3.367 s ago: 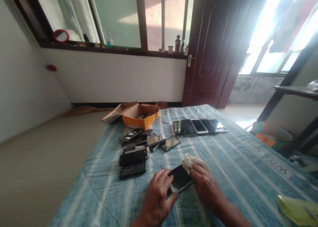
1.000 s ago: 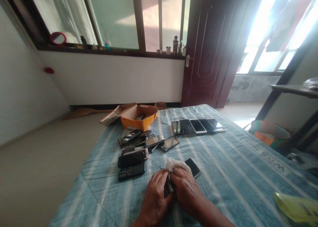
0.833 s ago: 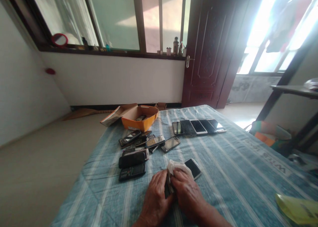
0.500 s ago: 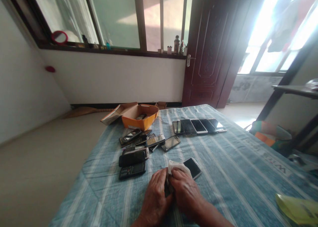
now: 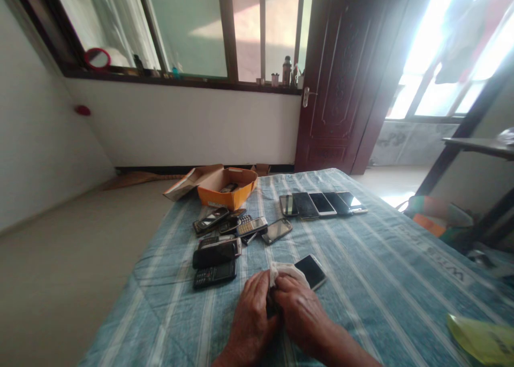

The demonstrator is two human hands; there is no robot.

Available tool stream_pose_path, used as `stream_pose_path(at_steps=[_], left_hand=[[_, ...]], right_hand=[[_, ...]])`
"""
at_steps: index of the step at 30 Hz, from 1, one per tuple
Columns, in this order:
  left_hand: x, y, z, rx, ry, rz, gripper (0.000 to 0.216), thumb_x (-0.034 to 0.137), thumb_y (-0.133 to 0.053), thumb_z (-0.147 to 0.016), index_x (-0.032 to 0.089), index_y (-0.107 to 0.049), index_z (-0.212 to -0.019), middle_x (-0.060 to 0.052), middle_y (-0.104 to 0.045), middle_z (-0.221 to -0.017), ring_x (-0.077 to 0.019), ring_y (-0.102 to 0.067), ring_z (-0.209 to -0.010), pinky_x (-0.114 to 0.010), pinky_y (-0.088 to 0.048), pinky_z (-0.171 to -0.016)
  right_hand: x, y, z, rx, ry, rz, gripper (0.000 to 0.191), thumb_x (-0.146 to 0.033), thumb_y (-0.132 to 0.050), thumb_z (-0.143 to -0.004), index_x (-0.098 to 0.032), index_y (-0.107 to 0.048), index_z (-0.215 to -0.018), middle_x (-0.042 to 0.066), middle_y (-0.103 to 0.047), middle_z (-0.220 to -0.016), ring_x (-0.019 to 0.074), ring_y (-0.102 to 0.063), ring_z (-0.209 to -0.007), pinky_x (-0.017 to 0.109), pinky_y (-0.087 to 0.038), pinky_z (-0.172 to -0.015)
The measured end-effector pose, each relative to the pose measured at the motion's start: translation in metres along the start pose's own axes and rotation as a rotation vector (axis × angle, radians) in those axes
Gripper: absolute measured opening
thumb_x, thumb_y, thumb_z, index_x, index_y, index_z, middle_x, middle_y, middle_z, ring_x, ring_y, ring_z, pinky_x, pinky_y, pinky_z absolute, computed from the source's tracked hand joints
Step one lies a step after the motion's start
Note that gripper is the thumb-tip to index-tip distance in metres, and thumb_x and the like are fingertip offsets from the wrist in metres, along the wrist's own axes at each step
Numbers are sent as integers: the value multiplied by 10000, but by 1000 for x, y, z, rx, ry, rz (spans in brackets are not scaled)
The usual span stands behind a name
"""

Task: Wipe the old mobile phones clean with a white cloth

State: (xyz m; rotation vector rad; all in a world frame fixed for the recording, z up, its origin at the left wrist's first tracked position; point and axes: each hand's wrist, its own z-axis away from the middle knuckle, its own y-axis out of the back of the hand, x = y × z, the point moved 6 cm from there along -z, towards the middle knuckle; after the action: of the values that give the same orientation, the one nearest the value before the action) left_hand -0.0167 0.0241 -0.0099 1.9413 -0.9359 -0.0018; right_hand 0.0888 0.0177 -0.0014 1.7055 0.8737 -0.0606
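Note:
My left hand (image 5: 249, 319) and my right hand (image 5: 302, 314) are pressed together low on the striped blue cloth (image 5: 381, 260). Between them shows the edge of a small dark phone (image 5: 270, 306), mostly hidden; my left fingers curl round it. My right fingers are closed on a crumpled white cloth (image 5: 281, 270) that lies against this phone. A black smartphone (image 5: 311, 270) lies flat just beyond my right hand, touching the white cloth.
A heap of old keypad phones (image 5: 225, 238) lies to the left. A row of several smartphones (image 5: 323, 204) sits farther back, with one more smartphone (image 5: 277, 230) alone in front. An orange box (image 5: 227, 188) stands at the far edge. A yellow-green thing (image 5: 482, 340) lies at the lower right.
The black smartphone that both hands were wiping now lies on the cloth to the right. My hands have closed together over a smaller dark phone and have barely moved in the last second.

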Motion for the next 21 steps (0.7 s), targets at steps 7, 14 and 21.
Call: stream_pose_path(at_steps=[7, 14, 21], left_hand=[[0, 1, 1, 34, -56, -51, 579, 413, -608, -768, 123, -485, -1254, -163, -653, -1147, -299, -622, -1070, -454, -536, -895], [2, 1, 1, 35, -59, -67, 567, 369, -650, -744, 117, -498, -1229, -167, -654, -1133, -302, -621, -1067, -453, -538, -900], [0, -2, 2, 14, -49, -57, 552, 367, -640, -749, 123, -508, -1226, -161, -655, -1140, -303, -611, -1085, -466, -524, -924]], right_hand=[[3, -3, -17, -26, -37, 6, 162, -131, -545, -814, -164, -701, -845, 60, -658, -912, 198, -578, -919, 291, -447, -846], [0, -1, -4, -32, 9, -4, 146, -126, -542, -822, -163, -682, -798, 59, -657, -908, 200, -571, -942, 306, -427, -890], [-5, 8, -4, -53, -3, -21, 175, -108, -520, -811, -165, -685, -811, 65, -657, -924, 199, -574, -959, 302, -431, -898]])
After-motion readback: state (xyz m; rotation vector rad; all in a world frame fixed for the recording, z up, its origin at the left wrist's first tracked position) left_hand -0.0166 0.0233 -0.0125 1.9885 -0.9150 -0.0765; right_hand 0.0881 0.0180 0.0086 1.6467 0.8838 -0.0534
